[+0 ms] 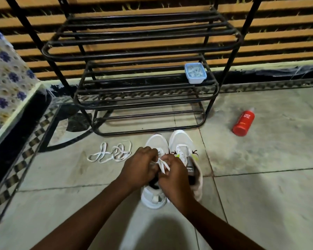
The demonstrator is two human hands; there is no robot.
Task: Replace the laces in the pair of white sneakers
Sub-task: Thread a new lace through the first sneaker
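Note:
Two white sneakers stand side by side on the floor, toes pointing away from me. Over the left sneaker (156, 141) both my hands work at the tongue. My left hand (140, 166) and my right hand (173, 175) each pinch an end of the white lace (163, 164) threaded in that shoe. The right sneaker (183, 147) has a lace across its lower eyelets only, and no hand touches it. A loose white lace (109, 153) lies tangled on the floor to the left of the shoes.
A black metal shoe rack (141, 83) stands just beyond the sneakers, with a small blue-lidded box (195, 72) on a middle shelf. A red bottle (243, 122) lies on the tiles to the right. A patterned cloth edge (5, 82) is at the left.

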